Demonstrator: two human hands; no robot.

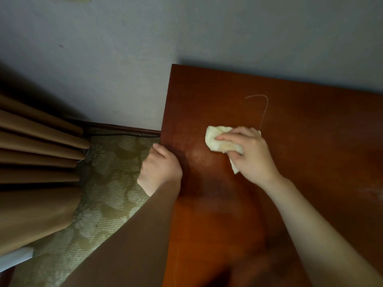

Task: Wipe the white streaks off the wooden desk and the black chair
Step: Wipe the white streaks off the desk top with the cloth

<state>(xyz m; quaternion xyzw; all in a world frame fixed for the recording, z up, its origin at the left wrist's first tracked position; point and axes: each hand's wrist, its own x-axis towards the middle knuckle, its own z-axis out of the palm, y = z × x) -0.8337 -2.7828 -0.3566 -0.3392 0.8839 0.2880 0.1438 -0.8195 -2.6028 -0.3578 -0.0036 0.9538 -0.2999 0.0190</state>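
While the left hand [160, 166] curls over the left edge of the desk [310, 162], the right hand [248, 154] grips a cloth [215, 138] pressed on the wood; a white streak [258, 95] lies just beyond the cloth, on its far side.

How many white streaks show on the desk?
1: a hooked streak on the desk just beyond the cloth in the right hand; others may hide under it.
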